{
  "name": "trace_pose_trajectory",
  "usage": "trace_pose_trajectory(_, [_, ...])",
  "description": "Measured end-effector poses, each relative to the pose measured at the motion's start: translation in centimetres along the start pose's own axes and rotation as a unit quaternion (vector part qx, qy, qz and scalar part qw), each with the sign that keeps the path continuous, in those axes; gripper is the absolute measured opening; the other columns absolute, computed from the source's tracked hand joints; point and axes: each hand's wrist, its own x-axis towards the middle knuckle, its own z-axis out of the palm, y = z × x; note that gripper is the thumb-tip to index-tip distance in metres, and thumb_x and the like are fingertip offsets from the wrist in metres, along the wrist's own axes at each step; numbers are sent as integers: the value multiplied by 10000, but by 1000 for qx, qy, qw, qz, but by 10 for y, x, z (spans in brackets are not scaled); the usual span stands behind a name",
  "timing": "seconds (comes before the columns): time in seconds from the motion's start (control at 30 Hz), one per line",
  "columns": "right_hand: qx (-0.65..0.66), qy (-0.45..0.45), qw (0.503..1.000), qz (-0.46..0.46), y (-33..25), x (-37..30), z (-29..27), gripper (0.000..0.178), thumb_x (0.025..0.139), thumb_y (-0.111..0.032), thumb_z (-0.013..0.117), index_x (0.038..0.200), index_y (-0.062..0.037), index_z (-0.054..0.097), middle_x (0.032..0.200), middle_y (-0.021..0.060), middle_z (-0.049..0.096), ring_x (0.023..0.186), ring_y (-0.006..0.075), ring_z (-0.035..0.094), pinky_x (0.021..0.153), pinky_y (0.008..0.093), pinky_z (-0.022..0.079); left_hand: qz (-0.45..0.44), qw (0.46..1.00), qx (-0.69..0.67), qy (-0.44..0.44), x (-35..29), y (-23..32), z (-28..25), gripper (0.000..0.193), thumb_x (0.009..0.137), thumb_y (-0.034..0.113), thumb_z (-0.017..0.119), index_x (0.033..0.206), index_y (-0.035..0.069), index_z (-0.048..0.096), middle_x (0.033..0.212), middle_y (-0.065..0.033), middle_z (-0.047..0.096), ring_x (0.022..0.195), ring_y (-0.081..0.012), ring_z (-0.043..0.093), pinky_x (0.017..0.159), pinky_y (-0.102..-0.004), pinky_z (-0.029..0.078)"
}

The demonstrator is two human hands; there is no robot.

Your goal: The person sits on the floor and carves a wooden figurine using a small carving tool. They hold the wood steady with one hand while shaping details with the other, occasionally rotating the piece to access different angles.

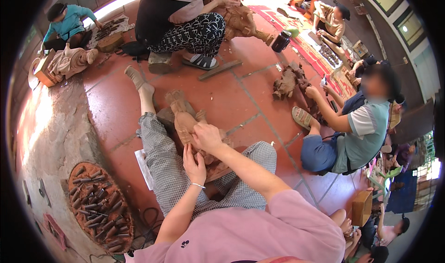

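A brown wooden carving point(184, 122) of a draped figure lies between my legs, its narrower end pointing away from me. My left hand point(194, 164) rests against its near left side with the fingers stretched along the wood. Across the middle of the carving, my right hand point(206, 137) presses down with its fingers bent closed. Whatever those fingers pinch, if anything, is hidden beneath them. Part of the carving's near end is covered by my right forearm. A dark block point(166, 118) shows under its left edge.
An oval tray point(75, 213) of several carving tools stands on the stone ledge point(60, 137) at my left. Co-workers sit ahead, at far left and to the right point(366, 133). A wooden bar point(220, 70) and a dark jar point(281, 41) are on the tiled floor ahead.
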Motion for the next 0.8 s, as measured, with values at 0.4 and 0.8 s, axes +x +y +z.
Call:
trace_pose_trajectory(0.4, [5,-40,998,54,4,-14,-13,148,774,-178,707,778,-84,594,769,92,625,702,296,658,597,411,523,-34,999,-17,-22,-3,9,-1,499,955,172,518,1399,-46,452,1468,-219,440,1327,-374,458,1103,-414,372])
trace_pose_trajectory(0.8, [4,-29,999,15,3,-7,-10,99,770,-138,679,790,-82,600,753,82,650,700,295,669,600,415,534,-25,999,-22,-6,-1,5,1,506,946,217,537,1381,-34,477,1451,-239,453,1317,-405,456,1091,-451,376])
